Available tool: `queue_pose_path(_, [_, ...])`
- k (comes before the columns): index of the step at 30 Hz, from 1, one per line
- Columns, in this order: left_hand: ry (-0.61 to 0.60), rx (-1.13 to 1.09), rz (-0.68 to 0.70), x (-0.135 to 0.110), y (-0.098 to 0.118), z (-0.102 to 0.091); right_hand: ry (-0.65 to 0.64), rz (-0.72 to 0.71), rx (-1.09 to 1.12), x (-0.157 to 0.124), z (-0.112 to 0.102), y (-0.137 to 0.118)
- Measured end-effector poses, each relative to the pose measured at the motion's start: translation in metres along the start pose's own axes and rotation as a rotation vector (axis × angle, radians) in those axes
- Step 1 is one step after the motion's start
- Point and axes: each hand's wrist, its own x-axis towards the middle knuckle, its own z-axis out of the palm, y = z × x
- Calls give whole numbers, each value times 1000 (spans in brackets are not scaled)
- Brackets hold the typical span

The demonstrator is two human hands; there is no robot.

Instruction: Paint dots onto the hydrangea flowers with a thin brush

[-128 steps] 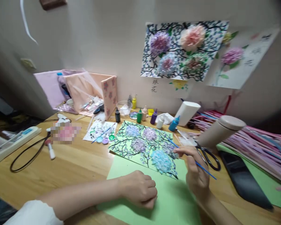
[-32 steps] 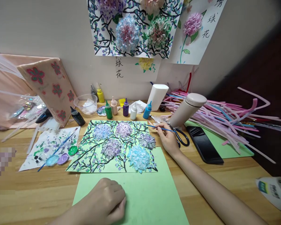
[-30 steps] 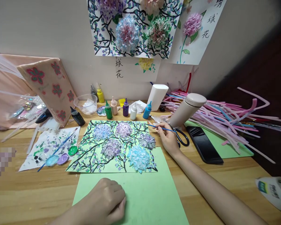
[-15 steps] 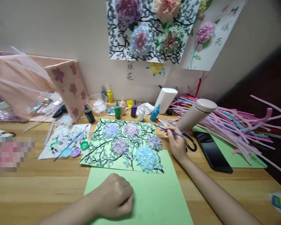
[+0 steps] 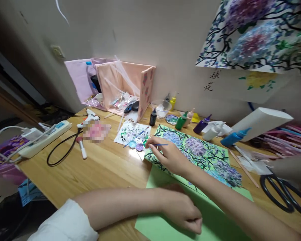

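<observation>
My right hand [image 5: 167, 156] reaches left across the flower painting [image 5: 198, 154] and pinches a thin blue paintbrush [image 5: 158, 145]. The brush tip points at the small paint caps [image 5: 136, 145] beside the spattered palette paper [image 5: 132, 132]. My left hand [image 5: 184, 211] lies closed in a loose fist on the plain green sheet [image 5: 180, 214], knuckles down, with nothing visible in it. The painting shows purple and blue blossoms on black branches and overlaps the green sheet's far edge.
Paint bottles [image 5: 182, 120] line the wall. A pink fabric box [image 5: 125, 87] stands at the back left. A power strip [image 5: 43, 139] with cables and a glue gun [image 5: 89, 117] lie at left. Scissors [image 5: 282, 195] and a white box [image 5: 262, 121] are at right.
My right hand has swung with the brush from the scissors side across the painting to the paint caps on the left. The view has turned left. My left hand stays on the green sheet.
</observation>
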Motion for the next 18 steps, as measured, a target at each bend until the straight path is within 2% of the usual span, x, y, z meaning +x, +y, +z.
queue_pose_path(2, [-51, -54, -19, 0, 0, -1, -25, -9, -29, 12, 16, 4])
queue_pose_path(6, [-50, -54, -39, 2, -1, 1, -36, -31, -119, 26, 32, 13])
queue_pose_path(9, [-62, -104, -3, 4, -3, 4, -66, -41, -195, 30, 33, 13])
queue_pose_path(15, [-166, -194, 6, 7, -6, 1, -88, -79, -267, 36, 33, 8])
queue_pose_path(18, [-164, -203, 12, 7, -5, -1, -89, -112, -318, 37, 35, 7])
